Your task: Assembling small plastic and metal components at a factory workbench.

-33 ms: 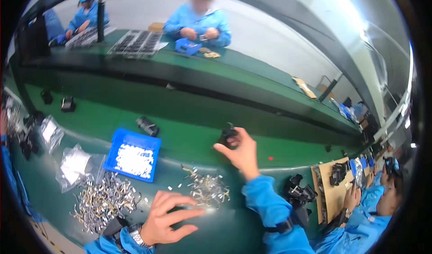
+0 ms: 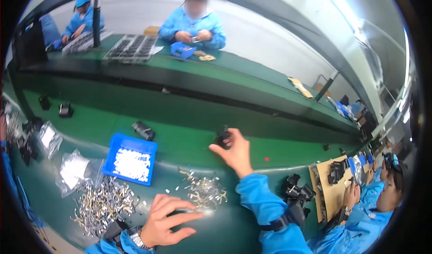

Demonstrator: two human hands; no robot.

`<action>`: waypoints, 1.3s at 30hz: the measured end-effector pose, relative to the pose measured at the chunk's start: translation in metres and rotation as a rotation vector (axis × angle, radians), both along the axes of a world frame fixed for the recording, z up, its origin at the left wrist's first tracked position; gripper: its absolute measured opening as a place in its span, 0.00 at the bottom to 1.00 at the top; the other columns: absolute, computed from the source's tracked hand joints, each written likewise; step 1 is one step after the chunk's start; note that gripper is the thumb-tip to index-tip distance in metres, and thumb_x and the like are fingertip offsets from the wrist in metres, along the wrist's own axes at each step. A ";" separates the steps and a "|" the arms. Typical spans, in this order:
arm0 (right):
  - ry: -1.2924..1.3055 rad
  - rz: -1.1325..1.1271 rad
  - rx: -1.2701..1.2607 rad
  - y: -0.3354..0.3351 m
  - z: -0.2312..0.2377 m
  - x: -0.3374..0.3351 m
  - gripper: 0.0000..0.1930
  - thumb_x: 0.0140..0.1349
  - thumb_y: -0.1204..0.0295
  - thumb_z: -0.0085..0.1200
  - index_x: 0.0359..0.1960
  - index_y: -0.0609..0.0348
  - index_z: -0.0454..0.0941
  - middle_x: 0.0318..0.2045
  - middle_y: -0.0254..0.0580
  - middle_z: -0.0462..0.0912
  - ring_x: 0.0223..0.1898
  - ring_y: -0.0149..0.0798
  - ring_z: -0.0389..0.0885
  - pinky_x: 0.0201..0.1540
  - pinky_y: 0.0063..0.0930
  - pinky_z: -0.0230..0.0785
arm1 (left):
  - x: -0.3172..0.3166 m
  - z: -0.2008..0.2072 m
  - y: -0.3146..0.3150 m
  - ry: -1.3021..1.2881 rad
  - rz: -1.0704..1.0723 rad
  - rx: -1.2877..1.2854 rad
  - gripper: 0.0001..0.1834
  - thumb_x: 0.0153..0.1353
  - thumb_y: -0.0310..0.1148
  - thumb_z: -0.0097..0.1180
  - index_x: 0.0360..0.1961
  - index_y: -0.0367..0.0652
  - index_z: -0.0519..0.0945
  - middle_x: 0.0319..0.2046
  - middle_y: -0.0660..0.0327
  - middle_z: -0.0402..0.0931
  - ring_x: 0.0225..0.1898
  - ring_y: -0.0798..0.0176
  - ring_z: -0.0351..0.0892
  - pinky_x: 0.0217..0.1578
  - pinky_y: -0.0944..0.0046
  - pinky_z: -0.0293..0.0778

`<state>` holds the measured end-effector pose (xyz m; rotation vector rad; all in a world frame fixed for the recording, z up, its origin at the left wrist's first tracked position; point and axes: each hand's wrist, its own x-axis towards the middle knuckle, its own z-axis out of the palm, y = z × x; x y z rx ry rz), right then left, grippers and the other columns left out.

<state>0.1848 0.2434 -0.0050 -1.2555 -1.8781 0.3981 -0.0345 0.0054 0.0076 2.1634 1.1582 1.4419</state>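
Observation:
My right hand (image 2: 234, 152) is stretched out over the green belt, its fingers closed round a small black plastic part (image 2: 223, 138). Much of that part is hidden by the fingers. My left hand (image 2: 168, 219) hovers palm down over the near bench, fingers apart and holding nothing. Just beyond its fingertips lies a loose pile of small metal-and-cable pieces (image 2: 204, 190). A larger heap of similar pieces (image 2: 105, 204) spreads to the left of this hand. Behind the heap stands a blue bin (image 2: 153, 157) of small white pieces (image 2: 131, 165).
Clear plastic bags (image 2: 74, 170) lie left of the bin. Black parts (image 2: 143, 130) sit on the green belt (image 2: 189, 150), and more black parts (image 2: 297, 191) are clustered right of my right arm. A co-worker (image 2: 360, 227) sits at the right beside cardboard (image 2: 335, 193); another (image 2: 193, 24) works across the belt.
The whole view has shifted slightly, so most things appear a little farther left. My right hand keeps hold of the black part; my left hand stays open in nearly the same place.

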 end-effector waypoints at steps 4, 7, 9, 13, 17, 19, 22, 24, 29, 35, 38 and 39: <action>-0.059 -0.037 -0.179 0.008 -0.010 0.004 0.43 0.42 0.52 0.84 0.57 0.64 0.79 0.42 0.50 0.90 0.43 0.42 0.90 0.49 0.36 0.83 | 0.003 0.016 0.000 -0.016 -0.060 0.014 0.15 0.56 0.41 0.72 0.43 0.50 0.90 0.45 0.63 0.85 0.45 0.55 0.80 0.50 0.51 0.71; -0.009 -0.038 -0.052 -0.018 0.009 0.008 0.40 0.46 0.53 0.82 0.58 0.62 0.81 0.50 0.52 0.88 0.50 0.45 0.88 0.56 0.39 0.80 | 0.004 0.018 -0.003 -0.049 -0.064 0.001 0.12 0.58 0.38 0.70 0.40 0.44 0.89 0.43 0.57 0.84 0.45 0.50 0.80 0.52 0.44 0.73; -0.117 0.006 -0.024 -0.040 0.044 0.027 0.36 0.49 0.56 0.81 0.57 0.61 0.82 0.51 0.51 0.87 0.53 0.45 0.86 0.58 0.40 0.79 | -0.006 -0.006 -0.003 0.011 -0.029 -0.013 0.17 0.59 0.51 0.68 0.41 0.53 0.93 0.41 0.68 0.86 0.41 0.59 0.79 0.46 0.57 0.69; -0.493 0.048 -0.036 -0.075 0.108 0.133 0.24 0.55 0.61 0.76 0.51 0.57 0.85 0.49 0.47 0.88 0.49 0.50 0.86 0.56 0.44 0.77 | 0.000 -0.002 0.003 -0.011 -0.064 -0.043 0.15 0.55 0.46 0.73 0.43 0.56 0.92 0.42 0.72 0.85 0.42 0.62 0.80 0.47 0.58 0.68; -0.676 -0.061 -0.196 -0.102 0.129 0.216 0.21 0.54 0.59 0.76 0.46 0.55 0.87 0.41 0.40 0.90 0.44 0.49 0.86 0.54 0.43 0.76 | 0.005 0.000 0.004 -0.004 -0.086 -0.062 0.13 0.57 0.44 0.73 0.42 0.56 0.92 0.42 0.73 0.85 0.42 0.63 0.80 0.46 0.59 0.68; -0.830 0.029 -0.246 -0.107 0.121 0.237 0.21 0.53 0.58 0.76 0.46 0.54 0.87 0.40 0.38 0.90 0.44 0.49 0.85 0.54 0.41 0.75 | 0.005 -0.002 0.004 -0.009 -0.087 -0.060 0.12 0.57 0.44 0.73 0.41 0.55 0.92 0.41 0.72 0.85 0.41 0.63 0.80 0.45 0.60 0.68; -0.951 0.012 -0.290 -0.107 0.105 0.239 0.21 0.53 0.58 0.77 0.45 0.52 0.87 0.39 0.36 0.90 0.44 0.49 0.85 0.53 0.40 0.75 | 0.003 -0.008 0.003 0.004 -0.095 -0.046 0.11 0.56 0.42 0.73 0.39 0.55 0.92 0.38 0.72 0.85 0.40 0.63 0.80 0.44 0.60 0.68; -0.920 0.050 -0.325 -0.107 0.118 0.236 0.21 0.52 0.59 0.78 0.45 0.52 0.88 0.39 0.36 0.90 0.45 0.47 0.84 0.54 0.40 0.75 | 0.003 -0.009 0.004 0.019 -0.099 -0.033 0.10 0.56 0.41 0.73 0.38 0.54 0.92 0.36 0.72 0.85 0.39 0.62 0.80 0.43 0.60 0.69; -0.675 0.310 -0.405 -0.115 0.155 0.181 0.17 0.54 0.65 0.76 0.44 0.55 0.88 0.39 0.39 0.90 0.45 0.46 0.85 0.53 0.40 0.76 | 0.004 -0.007 0.001 0.007 -0.092 -0.038 0.08 0.55 0.38 0.74 0.37 0.52 0.92 0.33 0.71 0.85 0.37 0.62 0.81 0.39 0.61 0.70; -0.480 0.659 -0.297 -0.136 0.142 0.110 0.11 0.58 0.71 0.72 0.43 0.52 0.88 0.41 0.33 0.89 0.47 0.44 0.83 0.54 0.38 0.72 | 0.005 -0.007 0.003 0.012 -0.107 -0.056 0.09 0.56 0.37 0.74 0.38 0.51 0.92 0.34 0.69 0.85 0.37 0.62 0.81 0.38 0.61 0.71; -0.369 0.889 -0.285 -0.151 0.117 0.077 0.10 0.58 0.73 0.70 0.42 0.50 0.87 0.44 0.28 0.88 0.53 0.41 0.82 0.59 0.39 0.70 | 0.007 -0.002 0.001 0.041 -0.094 -0.085 0.15 0.57 0.36 0.73 0.46 0.48 0.90 0.39 0.65 0.85 0.39 0.59 0.81 0.40 0.60 0.72; -0.321 0.934 -0.271 -0.155 0.104 0.068 0.09 0.59 0.74 0.69 0.41 0.48 0.87 0.44 0.26 0.88 0.55 0.39 0.82 0.60 0.40 0.70 | 0.009 0.001 0.001 -0.016 -0.085 -0.126 0.16 0.58 0.37 0.72 0.47 0.45 0.90 0.41 0.62 0.85 0.40 0.57 0.82 0.42 0.58 0.74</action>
